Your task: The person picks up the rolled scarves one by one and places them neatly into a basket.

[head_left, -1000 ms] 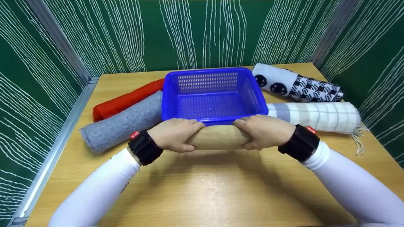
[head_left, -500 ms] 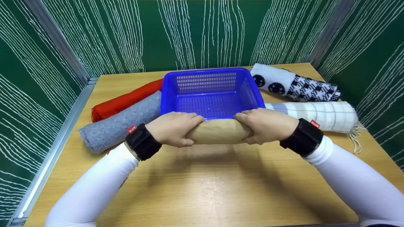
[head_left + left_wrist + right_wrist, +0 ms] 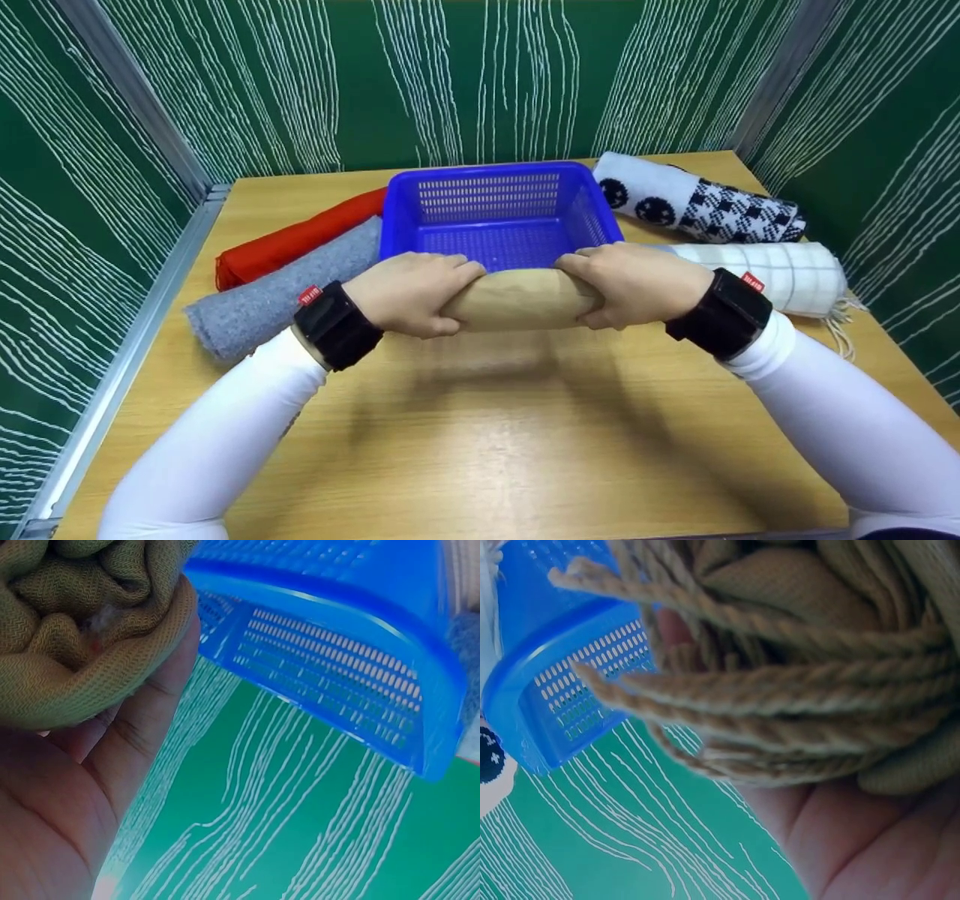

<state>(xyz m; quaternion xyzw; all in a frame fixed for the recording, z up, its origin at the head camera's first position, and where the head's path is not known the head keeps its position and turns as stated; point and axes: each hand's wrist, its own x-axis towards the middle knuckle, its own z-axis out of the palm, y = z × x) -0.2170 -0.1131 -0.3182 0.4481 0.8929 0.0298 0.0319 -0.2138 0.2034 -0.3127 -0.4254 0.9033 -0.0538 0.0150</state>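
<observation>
A rolled tan scarf (image 3: 521, 300) is held level between both hands, above the table at the near side of a blue plastic basket (image 3: 390, 217). My left hand (image 3: 416, 292) grips its left end, fingers over the top and thumb below. At the other end my right hand (image 3: 634, 289) grips it the same way. The roll overlaps the basket's near rim in the head view. In the left wrist view the scarf's folded end (image 3: 82, 637) shows its spiral layers. Twisted fringe (image 3: 780, 697) hangs from the right end in the right wrist view.
Left of the basket lie a red rolled scarf (image 3: 300, 236) and a grey one (image 3: 292, 292). To its right are a black-and-white patterned roll (image 3: 697, 199) and a cream checked roll (image 3: 772, 274) with fringe. Green walls (image 3: 517, 82) with white lines enclose the wooden table (image 3: 487, 442).
Both hands have moved up and forward with the tan scarf, which now covers the basket's near rim in the head view. The other rolls stay where they were.
</observation>
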